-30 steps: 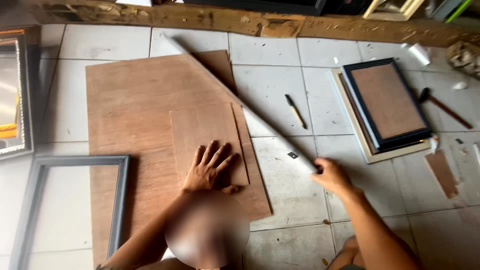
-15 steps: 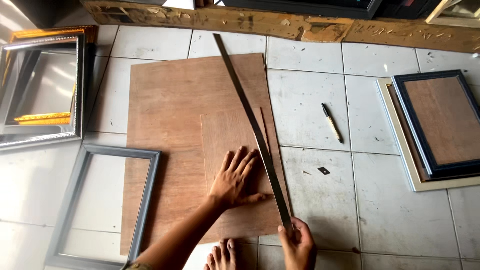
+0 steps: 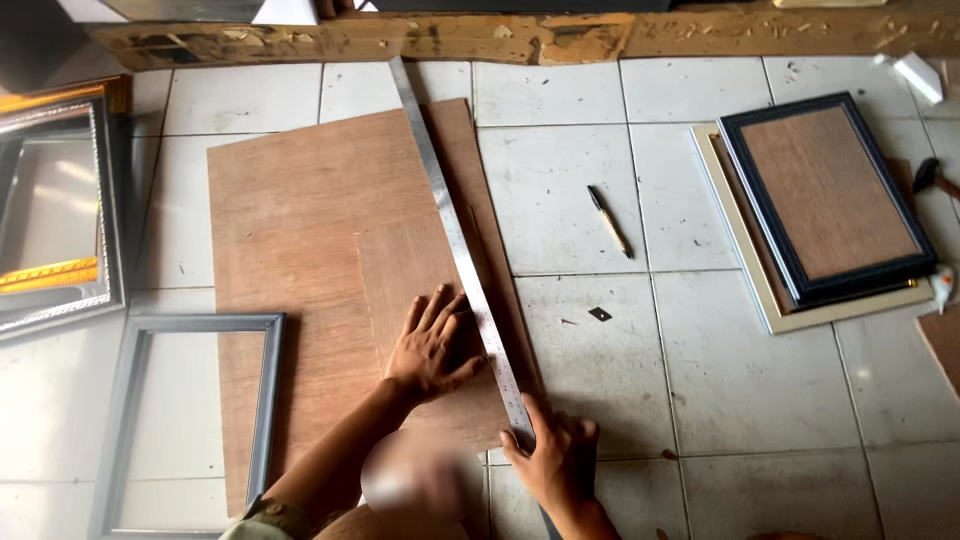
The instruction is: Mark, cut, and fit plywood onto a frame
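Right hand (image 3: 552, 462) at 6 o'clock pinches the near end of the steel ruler (image 3: 458, 250). Left hand (image 3: 432, 345) lies fingers spread, flat on the small plywood panel (image 3: 415, 300) beside the ruler. Ruler runs toward 12 across the large plywood sheet (image 3: 300, 220). Risk: light pressure lets the ruler pivot off the panel edge. Pen (image 3: 609, 221) at 1 o'clock.

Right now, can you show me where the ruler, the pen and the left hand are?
ruler (image 3: 455, 235), head view, middle of the metal strip.
pen (image 3: 609, 221), head view, middle of its barrel.
left hand (image 3: 432, 348), head view, back of the hand.
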